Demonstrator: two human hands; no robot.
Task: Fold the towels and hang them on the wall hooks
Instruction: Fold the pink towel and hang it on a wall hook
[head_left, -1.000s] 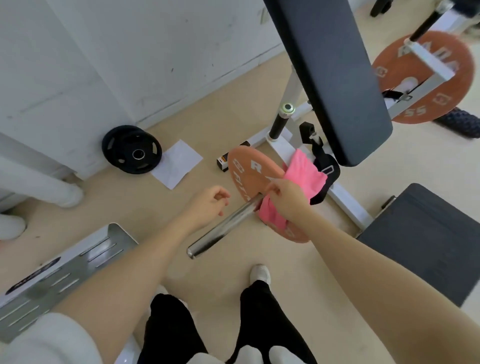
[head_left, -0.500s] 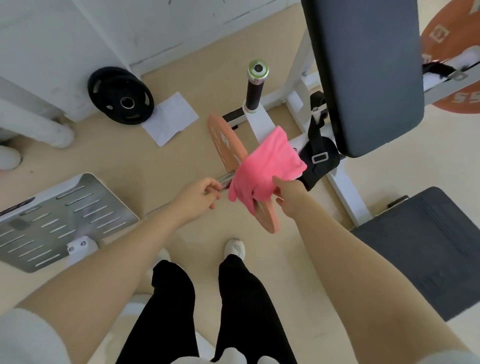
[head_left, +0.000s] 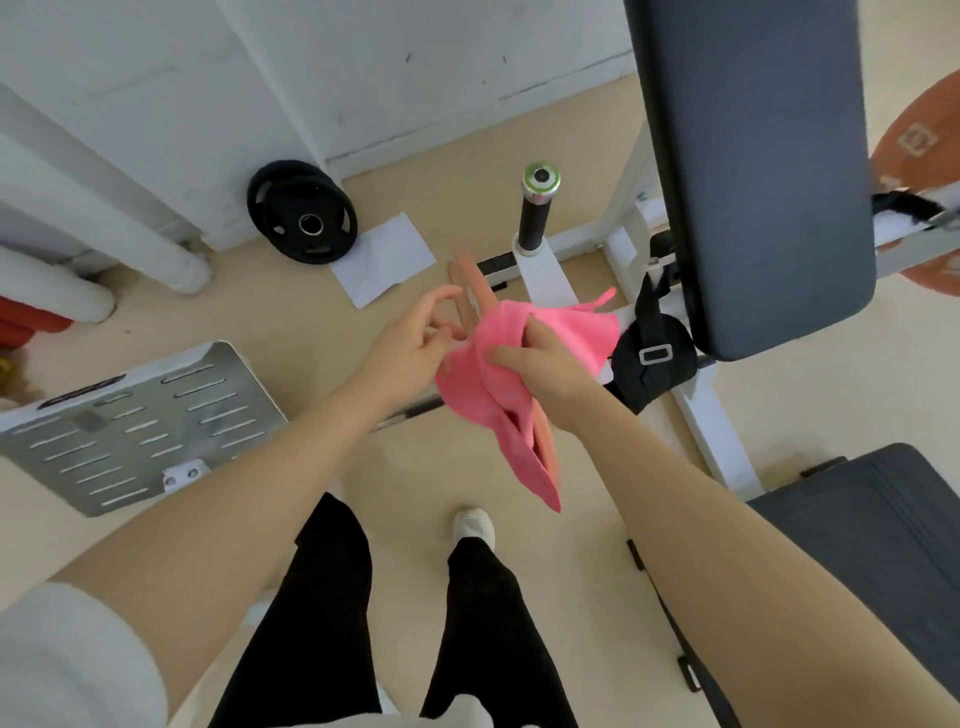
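A pink towel (head_left: 498, 384) is bunched in the air in front of me, one end hanging down toward the floor. My right hand (head_left: 545, 364) grips it in the middle, fingers curled into the cloth. My left hand (head_left: 415, 343) is just left of the towel with its fingers spread and loosely bent, touching or nearly touching the towel's left edge; I cannot tell which. No wall hooks are in view.
An orange weight plate (head_left: 470, 291) on a steel bar stands edge-on right behind the towel. A dark padded bench back (head_left: 753, 171) on a white frame (head_left: 717, 431) fills the right. A black plate (head_left: 304, 218), white paper (head_left: 384, 265) and grey footplate (head_left: 140, 415) lie left.
My right hand has lifted the pink towel off the orange plate and gathered it. My left hand let go of the steel bar and came up beside the towel. The view tilted downward.
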